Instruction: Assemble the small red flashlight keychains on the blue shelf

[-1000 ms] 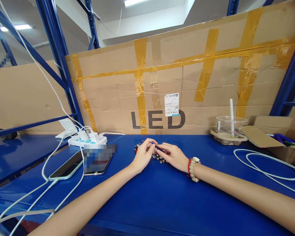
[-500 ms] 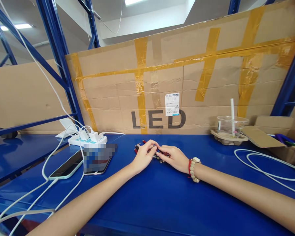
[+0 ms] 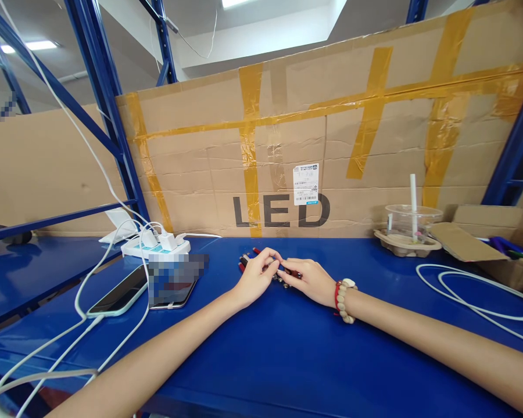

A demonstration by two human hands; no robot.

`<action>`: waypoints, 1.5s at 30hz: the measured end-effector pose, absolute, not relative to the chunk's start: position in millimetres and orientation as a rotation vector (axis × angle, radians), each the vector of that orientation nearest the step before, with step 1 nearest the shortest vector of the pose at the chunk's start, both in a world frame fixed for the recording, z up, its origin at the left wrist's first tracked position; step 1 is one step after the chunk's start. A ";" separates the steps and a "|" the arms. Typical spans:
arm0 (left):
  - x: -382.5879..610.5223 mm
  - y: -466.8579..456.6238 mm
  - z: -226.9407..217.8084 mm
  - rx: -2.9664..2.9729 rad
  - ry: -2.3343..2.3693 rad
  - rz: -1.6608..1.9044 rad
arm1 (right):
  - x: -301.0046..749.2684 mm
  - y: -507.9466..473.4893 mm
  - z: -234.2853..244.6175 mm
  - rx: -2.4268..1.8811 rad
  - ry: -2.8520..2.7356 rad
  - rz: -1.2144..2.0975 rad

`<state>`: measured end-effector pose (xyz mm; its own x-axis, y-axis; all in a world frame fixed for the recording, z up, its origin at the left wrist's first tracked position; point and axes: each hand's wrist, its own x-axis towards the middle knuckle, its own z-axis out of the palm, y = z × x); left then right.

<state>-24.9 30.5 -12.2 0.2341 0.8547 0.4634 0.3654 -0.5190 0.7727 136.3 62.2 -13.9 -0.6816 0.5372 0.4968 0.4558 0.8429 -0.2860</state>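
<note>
My left hand (image 3: pixel 256 278) and my right hand (image 3: pixel 307 280) meet at the fingertips over a small cluster on the blue tabletop. Fingers of both are bent inward, closed round part of it; what lies between them is too hidden to name. Thin red and black pen-like pieces (image 3: pixel 241 267) stick out to the left of my left hand. Small shiny metal bits (image 3: pixel 280 281) show below the fingertips. A dark red piece (image 3: pixel 294 273) is partly visible under the fingers of my right hand, whose wrist carries a beaded bracelet (image 3: pixel 343 301).
Left of the hands lie two phones, one in a pale green case (image 3: pixel 117 293), beside a white power strip (image 3: pixel 154 251) with trailing white cables. At right are a clear plastic cup (image 3: pixel 401 217) in a cardboard carrier, a looped white cable (image 3: pixel 444 290) and an opened box (image 3: pixel 505 273). Taped cardboard (image 3: pixel 192 174) stands behind.
</note>
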 end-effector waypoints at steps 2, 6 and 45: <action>-24.7 31.1 -12.9 1.991 1.114 1.252 | 136.1 63.1 -14.2 -0.715 -2.435 0.185; -23.7 31.3 -13.3 1.975 1.113 1.277 | 135.6 64.5 -14.8 -0.688 -2.413 0.192; -20.1 26.6 -9.2 2.055 1.142 1.258 | 135.8 62.1 -12.9 -0.689 -2.367 0.101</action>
<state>-20.1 26.6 -9.2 0.2327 0.8395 0.4911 0.4081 -0.5426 0.7342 135.8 62.1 -12.9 -0.6420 0.5029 0.5788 0.4518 0.8580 -0.2444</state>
